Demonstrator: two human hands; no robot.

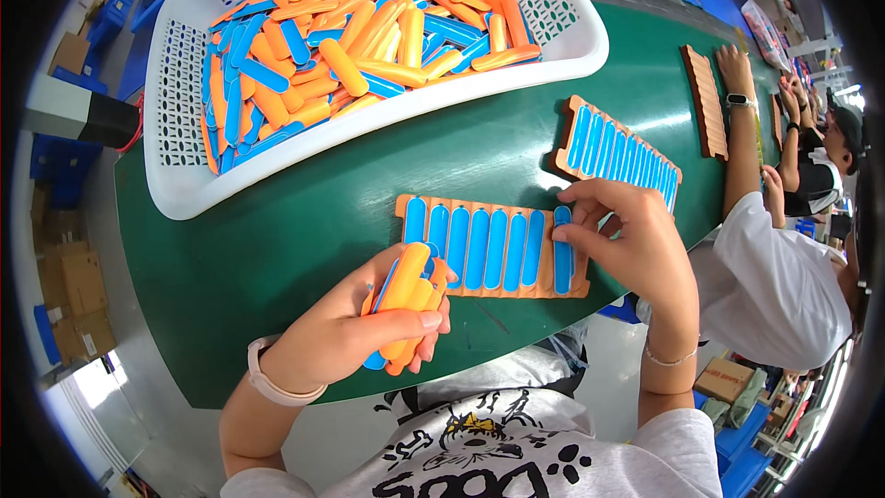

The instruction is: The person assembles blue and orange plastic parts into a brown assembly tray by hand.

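Observation:
My left hand (336, 339) is closed around a bundle of orange and blue rounded strips (406, 288), held over the near left corner of a grooved brown tray (546, 278). Several blue strips (477, 249) lie side by side in that tray's grooves. Toward the tray's right end, my right hand (636, 235) pinches the upper part of one blue strip (563, 263) between thumb and fingers. This strip lies along a groove, with a bare groove to its left. What my left palm hides of the bundle I cannot see.
A white perforated basket (387, 127) heaped with orange and blue strips (346, 60) stands at the far left of the green table (230, 314). A second filled tray (564, 155) lies beyond my right hand. Farther right is another brown tray (705, 101), near a co-worker's arm (737, 138).

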